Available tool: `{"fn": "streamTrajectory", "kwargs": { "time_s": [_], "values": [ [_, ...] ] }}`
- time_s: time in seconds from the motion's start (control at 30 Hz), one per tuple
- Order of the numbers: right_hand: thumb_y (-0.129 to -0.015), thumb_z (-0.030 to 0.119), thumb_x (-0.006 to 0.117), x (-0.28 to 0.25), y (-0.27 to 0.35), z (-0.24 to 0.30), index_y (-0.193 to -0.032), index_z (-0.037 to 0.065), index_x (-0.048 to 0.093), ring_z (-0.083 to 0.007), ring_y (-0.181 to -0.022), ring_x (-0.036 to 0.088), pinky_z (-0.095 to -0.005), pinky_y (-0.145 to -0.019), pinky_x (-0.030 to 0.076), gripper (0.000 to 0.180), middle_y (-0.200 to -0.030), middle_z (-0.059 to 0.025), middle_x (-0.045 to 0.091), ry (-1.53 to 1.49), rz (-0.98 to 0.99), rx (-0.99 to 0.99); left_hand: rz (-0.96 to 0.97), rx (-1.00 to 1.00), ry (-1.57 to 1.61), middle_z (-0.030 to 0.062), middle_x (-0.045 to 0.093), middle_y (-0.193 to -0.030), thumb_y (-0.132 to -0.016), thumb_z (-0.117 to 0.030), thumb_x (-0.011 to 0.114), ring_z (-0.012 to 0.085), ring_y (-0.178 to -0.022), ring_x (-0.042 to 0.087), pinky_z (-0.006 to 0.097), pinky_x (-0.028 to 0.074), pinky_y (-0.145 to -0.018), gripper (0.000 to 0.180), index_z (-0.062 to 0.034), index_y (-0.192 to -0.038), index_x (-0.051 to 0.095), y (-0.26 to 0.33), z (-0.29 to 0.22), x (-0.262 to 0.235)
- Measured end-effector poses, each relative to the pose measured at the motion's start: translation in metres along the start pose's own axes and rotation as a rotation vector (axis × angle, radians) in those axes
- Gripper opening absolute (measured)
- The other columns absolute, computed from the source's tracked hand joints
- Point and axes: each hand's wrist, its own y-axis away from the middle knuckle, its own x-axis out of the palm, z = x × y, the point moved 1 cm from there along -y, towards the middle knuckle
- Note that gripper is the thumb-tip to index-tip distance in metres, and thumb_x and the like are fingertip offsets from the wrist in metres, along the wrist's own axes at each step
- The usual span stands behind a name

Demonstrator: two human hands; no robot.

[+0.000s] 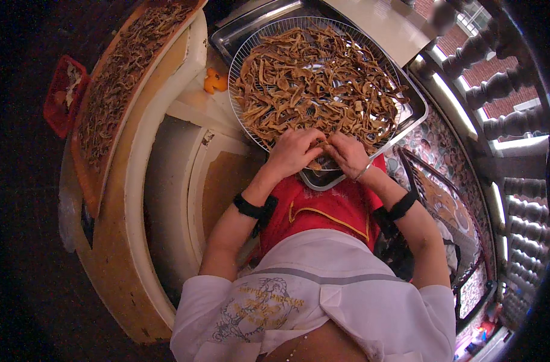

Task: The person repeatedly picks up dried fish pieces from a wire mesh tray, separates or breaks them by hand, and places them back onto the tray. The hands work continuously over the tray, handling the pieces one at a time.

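Observation:
A round wire rack (233,99) carries a heap of curled brown dried strips (311,84), perhaps a dried vegetable. My left hand (296,151) and my right hand (349,155) meet over the rack's near edge, thumbs and fingers pinched together. Between their fingertips shows a small brown dried strip (322,144), partly hidden by the fingers, and both hands seem to grip it. Beneath the rack is a rectangular metal tray (422,111), whose near corner juts out toward my lap.
To the left, a long wooden board (85,163) covered with thinner dried strips (127,72) rests on a pale curved cabinet (133,253). Beside it is a red plastic basket (58,99). An orange object (214,81) lies left of the rack. A baluster railing (516,123) runs along the right.

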Motion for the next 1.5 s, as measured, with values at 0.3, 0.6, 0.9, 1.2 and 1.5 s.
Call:
{"fn": "streamTrajectory", "kwargs": {
  "time_s": [0.3, 0.6, 0.9, 1.2, 1.5],
  "values": [
    [-0.089, 0.033, 0.05, -0.003, 0.0, 0.002, -0.097, 0.005, 0.059, -0.0369, -0.084, 0.056, -0.0441, -0.071, 0.045, 0.03, -0.089, -0.0169, 0.057, -0.094, 0.016, 0.049, -0.096, 0.053, -0.08, 0.0086, 0.063, -0.089, -0.082, -0.02, 0.058, 0.0284, -0.086, 0.058, 0.04, 0.044, -0.076, 0.017, -0.0103, -0.095, 0.06, 0.001, 0.007, 0.009],
    [-0.082, 0.024, 0.063, 0.001, 0.0, -0.005, -0.09, 0.003, 0.059, -0.0303, -0.076, 0.058, -0.0362, -0.068, 0.046, 0.023, -0.08, -0.0136, 0.056, -0.127, -0.005, 0.073, -0.154, 0.149, -0.172, 0.0076, 0.06, -0.088, -0.082, -0.017, 0.056, 0.026, -0.087, 0.055, 0.038, 0.041, -0.078, 0.014, -0.0079, -0.092, 0.06, 0.001, 0.013, 0.017],
    [-0.083, 0.032, 0.061, 0.0, -0.001, 0.001, -0.097, 0.004, 0.059, -0.0355, -0.084, 0.059, -0.0412, -0.072, 0.048, 0.032, -0.088, -0.0176, 0.06, -0.161, -0.046, 0.089, -0.159, 0.139, -0.224, 0.0082, 0.061, -0.085, -0.083, -0.016, 0.054, 0.0266, -0.084, 0.056, 0.038, 0.04, -0.076, 0.01, -0.0077, -0.088, 0.058, 0.001, 0.01, 0.013],
    [-0.086, 0.025, 0.056, 0.004, 0.001, -0.004, -0.103, 0.005, 0.06, -0.0343, -0.088, 0.06, -0.0414, -0.076, 0.048, 0.026, -0.094, -0.0162, 0.062, -0.154, -0.087, 0.079, -0.069, 0.065, -0.217, 0.0108, 0.062, -0.086, -0.084, -0.021, 0.056, 0.0286, -0.084, 0.058, 0.04, 0.041, -0.077, 0.016, -0.0085, -0.094, 0.06, 0.001, 0.005, 0.013],
    [-0.086, 0.016, 0.056, 0.009, 0.001, -0.009, -0.102, 0.005, 0.059, -0.0334, -0.084, 0.061, -0.0373, -0.072, 0.049, 0.02, -0.091, -0.0154, 0.062, -0.125, -0.14, 0.101, -0.268, 0.126, -0.248, 0.007, 0.059, -0.081, -0.078, -0.016, 0.062, 0.0268, -0.084, 0.057, 0.039, 0.041, -0.078, 0.017, -0.0085, -0.092, 0.059, -0.002, 0.005, 0.013]
  ]
}}
